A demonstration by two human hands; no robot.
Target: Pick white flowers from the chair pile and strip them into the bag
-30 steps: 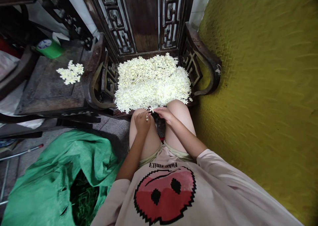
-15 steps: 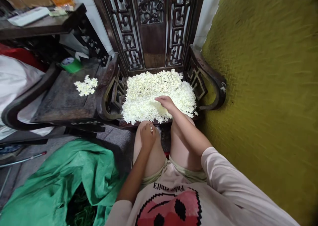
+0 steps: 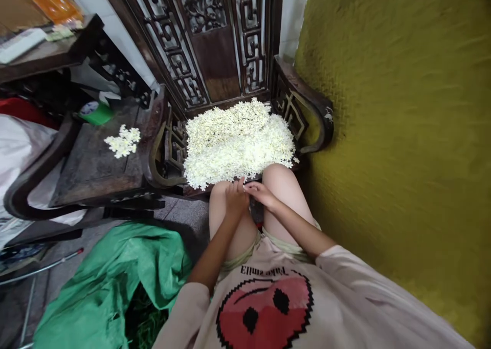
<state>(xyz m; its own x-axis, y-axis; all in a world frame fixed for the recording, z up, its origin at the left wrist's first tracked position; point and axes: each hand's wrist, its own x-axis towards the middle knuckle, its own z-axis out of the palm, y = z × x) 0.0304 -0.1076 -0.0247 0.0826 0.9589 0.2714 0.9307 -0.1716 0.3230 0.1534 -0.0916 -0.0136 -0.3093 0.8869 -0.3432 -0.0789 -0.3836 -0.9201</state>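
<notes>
Head view: blossoms [image 3: 230, 147] heap up to the seat [image 3: 191, 191]'s near edge. Right hand [image 3: 261, 193]'s grip pinches a small white piece, best held lightly; left hand [image 3: 237, 198]'s grip: cannot tell.

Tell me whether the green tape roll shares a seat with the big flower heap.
No, the tape roll sits on the left chair, near a small flower cluster.
</notes>
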